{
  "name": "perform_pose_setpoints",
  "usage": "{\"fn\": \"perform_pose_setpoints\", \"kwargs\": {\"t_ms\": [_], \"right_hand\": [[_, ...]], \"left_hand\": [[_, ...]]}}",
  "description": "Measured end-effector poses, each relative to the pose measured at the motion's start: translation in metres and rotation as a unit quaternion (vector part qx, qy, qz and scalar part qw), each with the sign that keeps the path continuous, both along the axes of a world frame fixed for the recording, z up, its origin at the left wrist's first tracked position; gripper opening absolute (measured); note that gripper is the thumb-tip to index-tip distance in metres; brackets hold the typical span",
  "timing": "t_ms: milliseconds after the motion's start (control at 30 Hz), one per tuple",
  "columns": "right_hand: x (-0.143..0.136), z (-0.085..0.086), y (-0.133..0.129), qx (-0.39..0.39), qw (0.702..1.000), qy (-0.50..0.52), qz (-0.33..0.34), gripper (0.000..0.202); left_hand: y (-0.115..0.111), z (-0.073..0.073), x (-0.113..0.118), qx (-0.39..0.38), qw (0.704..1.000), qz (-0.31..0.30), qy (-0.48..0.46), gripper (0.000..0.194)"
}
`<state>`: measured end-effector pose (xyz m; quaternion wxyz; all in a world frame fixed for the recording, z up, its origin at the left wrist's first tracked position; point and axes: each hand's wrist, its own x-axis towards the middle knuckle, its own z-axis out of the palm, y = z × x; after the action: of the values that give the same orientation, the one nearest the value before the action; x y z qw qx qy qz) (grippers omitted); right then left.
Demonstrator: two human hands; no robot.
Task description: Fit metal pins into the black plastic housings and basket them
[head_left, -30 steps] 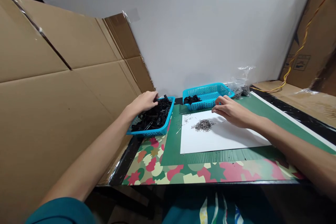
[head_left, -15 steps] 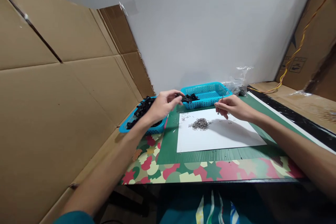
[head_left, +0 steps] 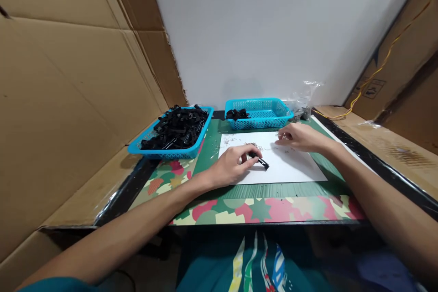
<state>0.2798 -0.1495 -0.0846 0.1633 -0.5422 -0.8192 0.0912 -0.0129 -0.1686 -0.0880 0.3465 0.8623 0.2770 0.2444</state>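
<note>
My left hand [head_left: 234, 163] is closed on a slim black plastic part [head_left: 263, 163], pinched between thumb and fingers, its free end pointing right and down over the white sheet [head_left: 290, 171]. Behind those fingers lies a pile of tiny metal pieces [head_left: 256, 146], partly hidden by the hand. My right hand [head_left: 297, 138] hovers low over the sheet's right side with its fingers curled together. What sits in them, if anything, is hidden. A few loose metal bits [head_left: 230, 139] are scattered near the sheet's far left corner.
A blue basket [head_left: 196, 149] heaped with black plastic parts [head_left: 178, 127] stands at the left. Another blue basket [head_left: 263, 123] at the back holds a few black parts [head_left: 237, 114]. Beside it is a clear plastic bag [head_left: 304, 100]. Cardboard walls [head_left: 68, 77] flank the table.
My left hand has come from beside the back basket down over the sheet, carrying the black part. The thin metal tool seen earlier in my right hand no longer shows. The view has tilted and shifted.
</note>
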Motion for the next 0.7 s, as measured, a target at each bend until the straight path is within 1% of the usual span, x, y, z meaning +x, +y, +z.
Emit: {"fn": "perform_pose_setpoints", "kwargs": {"t_ms": [67, 200, 367, 500, 600, 700], "right_hand": [[-0.001, -0.001, 0.0, -0.022, 1.0, 0.0, 0.01, 0.025], [-0.007, -0.001, 0.0, -0.058, 0.997, 0.03, 0.037, 0.022], [-0.008, -0.003, 0.003, -0.078, 0.995, 0.055, 0.042, 0.02], [-0.008, -0.002, 0.002, -0.09, 0.992, 0.065, 0.051, 0.018], [-0.01, 0.001, -0.003, -0.11, 0.983, 0.128, 0.067, 0.021], [-0.016, 0.007, -0.009, -0.13, 0.962, 0.22, 0.098, 0.026]], "left_hand": [[-0.003, 0.001, 0.001, 0.02, 1.0, 0.008, 0.002, 0.022], [-0.003, -0.001, 0.001, 0.022, 0.999, 0.03, 0.006, 0.031], [0.0, -0.001, 0.001, 0.008, 0.999, 0.034, 0.014, 0.027], [0.001, -0.002, 0.003, -0.015, 0.999, 0.035, -0.02, 0.024], [0.002, -0.002, 0.004, -0.039, 0.997, 0.033, -0.055, 0.021], [0.003, -0.001, 0.004, -0.075, 0.991, 0.026, -0.106, 0.02]]}}
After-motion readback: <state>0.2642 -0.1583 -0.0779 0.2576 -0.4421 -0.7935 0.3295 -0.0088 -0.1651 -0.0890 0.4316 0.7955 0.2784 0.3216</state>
